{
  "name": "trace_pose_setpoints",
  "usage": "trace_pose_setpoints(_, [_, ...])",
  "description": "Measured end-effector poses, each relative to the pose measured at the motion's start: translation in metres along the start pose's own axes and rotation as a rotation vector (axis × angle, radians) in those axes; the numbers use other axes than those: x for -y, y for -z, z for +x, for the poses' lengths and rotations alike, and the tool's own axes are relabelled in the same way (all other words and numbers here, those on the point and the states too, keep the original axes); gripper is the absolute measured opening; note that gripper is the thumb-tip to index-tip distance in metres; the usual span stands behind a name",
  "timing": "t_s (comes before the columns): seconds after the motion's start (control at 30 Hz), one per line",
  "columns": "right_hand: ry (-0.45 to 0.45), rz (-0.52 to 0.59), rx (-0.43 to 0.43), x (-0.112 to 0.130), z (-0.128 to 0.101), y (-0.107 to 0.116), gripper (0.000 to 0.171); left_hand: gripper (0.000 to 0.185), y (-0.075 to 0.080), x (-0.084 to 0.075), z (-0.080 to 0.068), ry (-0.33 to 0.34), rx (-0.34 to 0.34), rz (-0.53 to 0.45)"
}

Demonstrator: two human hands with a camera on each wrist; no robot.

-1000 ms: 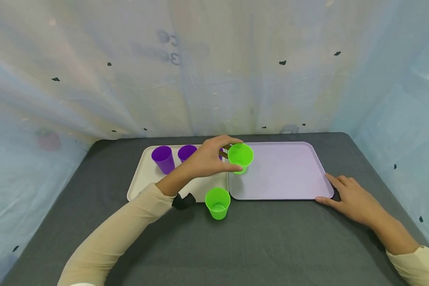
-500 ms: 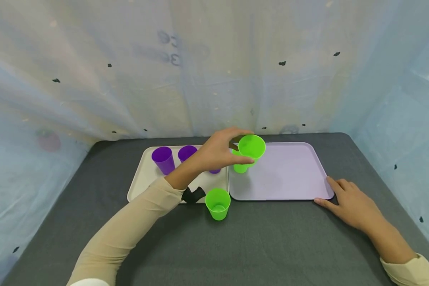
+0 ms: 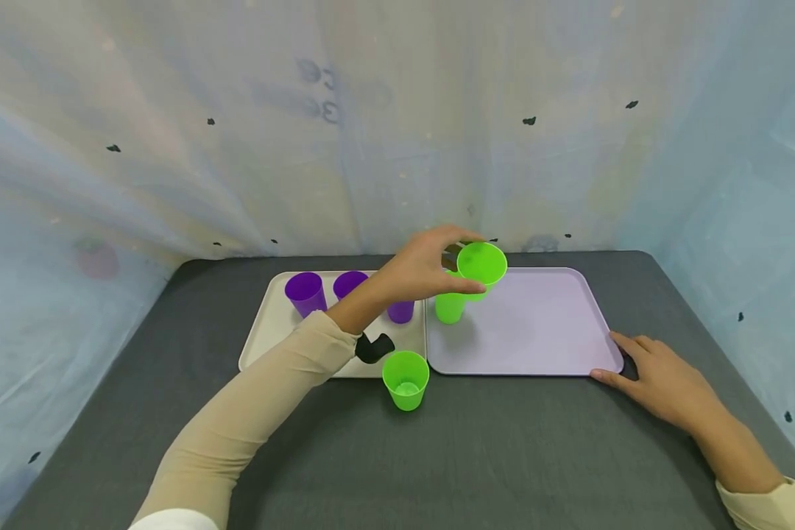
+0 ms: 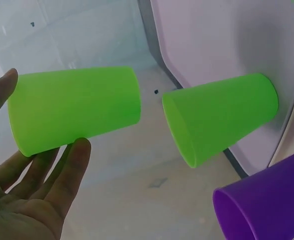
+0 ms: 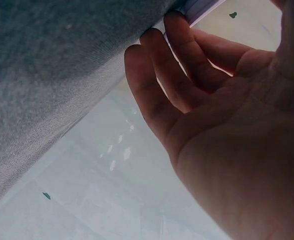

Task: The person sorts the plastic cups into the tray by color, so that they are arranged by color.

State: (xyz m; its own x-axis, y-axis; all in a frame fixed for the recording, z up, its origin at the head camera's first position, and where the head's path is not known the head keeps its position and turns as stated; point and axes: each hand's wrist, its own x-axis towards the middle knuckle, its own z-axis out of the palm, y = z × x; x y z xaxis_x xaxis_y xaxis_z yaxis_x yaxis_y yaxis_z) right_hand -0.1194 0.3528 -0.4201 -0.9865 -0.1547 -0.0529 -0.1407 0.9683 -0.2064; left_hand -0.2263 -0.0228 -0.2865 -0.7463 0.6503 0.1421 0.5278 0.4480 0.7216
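Observation:
My left hand grips a green plastic cup between thumb and fingers, raised above the lavender tray. In the left wrist view, the thumb and fingertips touch the held cup near its rim. A second green cup stands upright on the lavender tray's left side, apart from the held one. Another green cup stands upright at the front edge of the cream tray. My right hand touches the lavender tray's front right corner with thumb and index finger, other fingers loosely bent.
Three purple cups stand on the cream tray: one at left, a middle cup, and one at right, partly behind my left arm. Both trays adjoin on a dark grey cloth-covered table. Pale sheeting hangs behind.
My left hand has moved right and up with its green cup, away from the green cup standing on the lavender tray. The right hand has stayed at the tray corner.

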Motion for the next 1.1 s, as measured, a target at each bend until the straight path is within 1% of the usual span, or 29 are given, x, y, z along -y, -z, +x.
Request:
trace_pose_setpoints(0.13, [-0.016,0.001,0.004,0.0,0.0,0.0,0.093,0.068,-0.001,0.001,0.006,-0.003,0.002,-0.014])
trace_pose_setpoints(0.3, [-0.024,-0.004,0.009,0.0,0.0,0.001,0.094,0.068,-0.006,0.005,0.019,-0.042,0.022,0.005])
trace_pose_setpoints(0.37, [-0.023,-0.002,0.008,0.0,0.0,0.001,0.093,0.068,-0.01,0.007,0.026,-0.046,0.05,0.034])
trace_pose_setpoints(0.47, [-0.022,-0.003,0.005,-0.001,0.0,0.001,0.093,0.07,-0.016,0.009,0.036,-0.043,0.109,0.12])
trace_pose_setpoints(0.53, [-0.024,-0.001,0.002,-0.001,-0.001,0.0,0.093,0.072,-0.02,0.011,0.043,-0.032,0.156,0.189])
trace_pose_setpoints(0.6, [-0.028,0.0,0.003,-0.002,-0.003,0.0,0.093,0.073,-0.022,0.014,0.049,-0.02,0.193,0.231])
trace_pose_setpoints(0.67, [-0.029,0.0,0.005,-0.003,-0.004,-0.001,0.094,0.072,-0.025,0.017,0.055,-0.004,0.217,0.238])
trace_pose_setpoints(0.77, [-0.029,-0.001,0.004,-0.004,-0.005,0.0,0.094,0.07,-0.028,0.024,0.061,0.016,0.23,0.233])
trace_pose_setpoints(1.0, [-0.03,0.006,-0.01,-0.002,-0.007,-0.002,0.093,0.069,-0.039,0.036,0.074,0.025,0.262,0.239])
trace_pose_setpoints(1.1, [-0.022,0.017,-0.017,0.001,-0.008,-0.004,0.092,0.069,-0.042,0.041,0.076,0.042,0.289,0.282])
